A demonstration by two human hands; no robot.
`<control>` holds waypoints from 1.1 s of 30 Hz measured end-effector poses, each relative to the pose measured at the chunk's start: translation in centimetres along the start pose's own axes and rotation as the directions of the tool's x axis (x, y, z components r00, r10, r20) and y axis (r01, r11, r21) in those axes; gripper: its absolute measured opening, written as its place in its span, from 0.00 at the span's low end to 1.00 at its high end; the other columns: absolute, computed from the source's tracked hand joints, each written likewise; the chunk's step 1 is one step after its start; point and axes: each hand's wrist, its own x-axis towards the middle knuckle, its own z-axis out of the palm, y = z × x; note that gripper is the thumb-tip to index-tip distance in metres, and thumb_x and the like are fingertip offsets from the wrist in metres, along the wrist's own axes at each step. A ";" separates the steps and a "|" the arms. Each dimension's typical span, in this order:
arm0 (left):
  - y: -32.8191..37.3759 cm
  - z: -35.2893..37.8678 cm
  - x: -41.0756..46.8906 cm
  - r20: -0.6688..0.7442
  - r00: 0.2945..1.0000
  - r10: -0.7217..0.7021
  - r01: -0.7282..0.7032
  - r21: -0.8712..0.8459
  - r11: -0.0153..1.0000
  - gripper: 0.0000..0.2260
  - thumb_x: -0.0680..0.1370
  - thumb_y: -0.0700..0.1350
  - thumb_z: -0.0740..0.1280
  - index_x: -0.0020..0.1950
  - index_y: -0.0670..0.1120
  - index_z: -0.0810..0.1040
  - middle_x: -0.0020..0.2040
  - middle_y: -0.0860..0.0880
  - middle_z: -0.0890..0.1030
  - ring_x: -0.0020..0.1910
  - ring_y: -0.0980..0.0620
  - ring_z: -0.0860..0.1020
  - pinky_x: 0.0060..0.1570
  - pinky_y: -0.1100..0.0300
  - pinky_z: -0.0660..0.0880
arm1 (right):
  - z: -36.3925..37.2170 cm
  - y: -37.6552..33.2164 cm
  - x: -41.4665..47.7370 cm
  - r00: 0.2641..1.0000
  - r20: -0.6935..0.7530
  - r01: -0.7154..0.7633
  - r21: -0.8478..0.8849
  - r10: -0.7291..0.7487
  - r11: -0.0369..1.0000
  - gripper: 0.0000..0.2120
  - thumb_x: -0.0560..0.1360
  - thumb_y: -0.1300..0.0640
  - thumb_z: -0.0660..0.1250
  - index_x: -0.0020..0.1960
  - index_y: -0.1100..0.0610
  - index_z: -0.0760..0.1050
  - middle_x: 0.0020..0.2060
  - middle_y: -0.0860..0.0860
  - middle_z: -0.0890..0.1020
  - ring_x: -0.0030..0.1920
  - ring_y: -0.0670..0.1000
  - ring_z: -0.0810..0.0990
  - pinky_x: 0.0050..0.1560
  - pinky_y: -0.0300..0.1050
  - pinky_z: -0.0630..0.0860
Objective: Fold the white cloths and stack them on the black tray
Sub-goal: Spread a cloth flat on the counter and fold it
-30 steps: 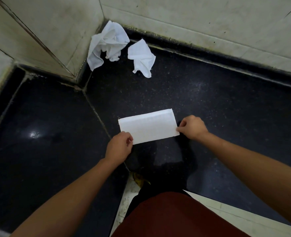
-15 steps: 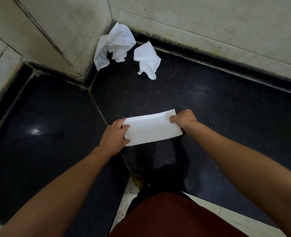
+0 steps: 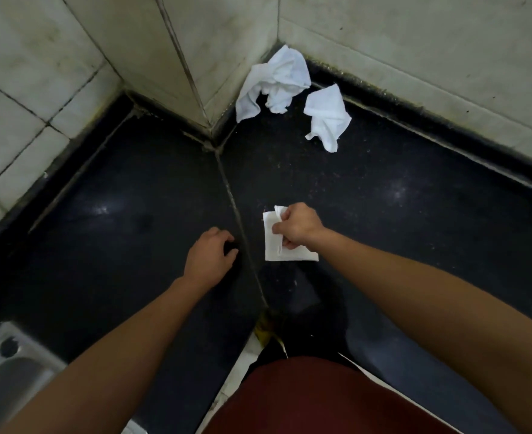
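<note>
Two hands | right hand [image 3: 296,227], fingers curled, pinches folded cloth [image 3: 271,242] lying on black counter [image 3: 383,245] | left hand [image 3: 210,256] at its 9 o'clock, loosely curled, empty | risk: layers slide apart when lifted (edges look uneven) | crumpled cloths [image 3: 274,79] at 12 o'clock, unfolded

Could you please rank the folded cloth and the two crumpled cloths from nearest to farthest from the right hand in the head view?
1. folded cloth: gripped by the right hand.
2. smaller crumpled cloth: farther back, slightly right.
3. larger crumpled cloth: farthest back, slightly left.
</note>
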 end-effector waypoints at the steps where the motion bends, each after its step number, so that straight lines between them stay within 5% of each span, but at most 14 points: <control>1: -0.4 -0.1 -0.4 -0.003 1.000 -0.012 0.012 -0.008 1.000 0.12 0.76 0.47 0.70 0.57 0.44 0.78 0.53 0.47 0.76 0.53 0.49 0.76 0.49 0.55 0.75 | 0.8 -0.3 0.4 1.000 0.002 -0.008 -0.022 0.008 1.000 0.05 0.71 0.61 0.70 0.43 0.63 0.78 0.32 0.57 0.83 0.34 0.55 0.85 0.41 0.51 0.84; 6: -1.5 -0.4 -1.7 -0.002 0.999 -0.045 0.045 -0.017 0.999 0.12 0.76 0.47 0.69 0.58 0.45 0.78 0.54 0.48 0.76 0.53 0.49 0.75 0.49 0.56 0.75 | 3.6 -0.4 1.9 1.000 -0.012 -0.005 -0.183 0.002 0.983 0.11 0.69 0.56 0.71 0.46 0.63 0.77 0.33 0.57 0.83 0.36 0.56 0.84 0.47 0.51 0.82; 10: -1.8 -0.5 -1.9 -0.009 0.998 -0.067 0.067 -0.022 0.998 0.12 0.76 0.47 0.68 0.58 0.45 0.78 0.54 0.48 0.76 0.54 0.49 0.75 0.50 0.54 0.76 | 4.5 -0.4 1.7 0.999 0.020 0.046 -0.262 -0.042 0.964 0.14 0.69 0.50 0.73 0.38 0.59 0.73 0.33 0.57 0.84 0.36 0.55 0.84 0.47 0.49 0.81; 15: 0.4 -0.1 -1.5 -0.007 0.995 0.102 -0.102 0.064 0.993 0.13 0.79 0.47 0.64 0.61 0.45 0.76 0.60 0.48 0.72 0.59 0.49 0.72 0.54 0.56 0.74 | 1.9 1.0 0.7 0.993 -0.061 0.092 -0.080 -0.097 0.993 0.09 0.72 0.55 0.73 0.48 0.58 0.78 0.36 0.54 0.83 0.32 0.50 0.83 0.37 0.47 0.82; 19: 3.7 1.3 -0.1 0.106 0.948 0.301 -0.317 0.202 0.927 0.20 0.80 0.49 0.62 0.72 0.46 0.68 0.76 0.45 0.59 0.74 0.46 0.59 0.68 0.52 0.65 | -0.2 2.9 0.1 0.986 -0.147 0.079 0.000 -0.079 0.997 0.02 0.75 0.58 0.70 0.44 0.57 0.78 0.36 0.54 0.84 0.32 0.50 0.84 0.37 0.48 0.82; 23: 4.4 2.3 1.9 0.272 0.934 0.232 -0.311 0.298 0.902 0.29 0.80 0.53 0.60 0.78 0.47 0.54 0.79 0.46 0.44 0.78 0.47 0.46 0.73 0.49 0.56 | 0.2 5.2 -1.3 1.000 0.016 -0.005 0.067 0.004 0.998 0.03 0.75 0.61 0.69 0.44 0.59 0.80 0.37 0.56 0.84 0.34 0.50 0.84 0.34 0.44 0.81; 27: 3.4 2.5 2.4 0.312 0.922 0.230 -0.333 0.334 0.882 0.32 0.81 0.56 0.58 0.79 0.45 0.49 0.79 0.48 0.40 0.78 0.49 0.44 0.74 0.49 0.55 | -1.1 8.2 -2.0 0.999 -0.001 -0.034 0.117 0.035 0.993 0.02 0.75 0.61 0.70 0.43 0.58 0.80 0.37 0.56 0.84 0.36 0.50 0.84 0.40 0.45 0.82; 30: 2.9 2.7 2.3 0.325 0.917 0.231 -0.344 0.350 0.871 0.33 0.81 0.58 0.57 0.79 0.45 0.47 0.79 0.48 0.39 0.78 0.49 0.44 0.74 0.49 0.54 | -2.2 8.7 -2.0 0.999 -0.039 0.019 -0.046 -0.021 0.999 0.02 0.74 0.59 0.70 0.43 0.56 0.81 0.38 0.53 0.85 0.37 0.49 0.83 0.41 0.43 0.81; 33: 3.1 2.7 2.4 0.313 0.919 0.241 -0.342 0.324 0.882 0.32 0.80 0.57 0.58 0.79 0.46 0.49 0.79 0.47 0.41 0.78 0.47 0.45 0.75 0.49 0.54 | -3.1 6.8 -1.0 0.956 -0.175 0.179 -0.287 -0.235 0.941 0.04 0.74 0.55 0.69 0.47 0.54 0.81 0.42 0.49 0.83 0.42 0.49 0.81 0.44 0.44 0.77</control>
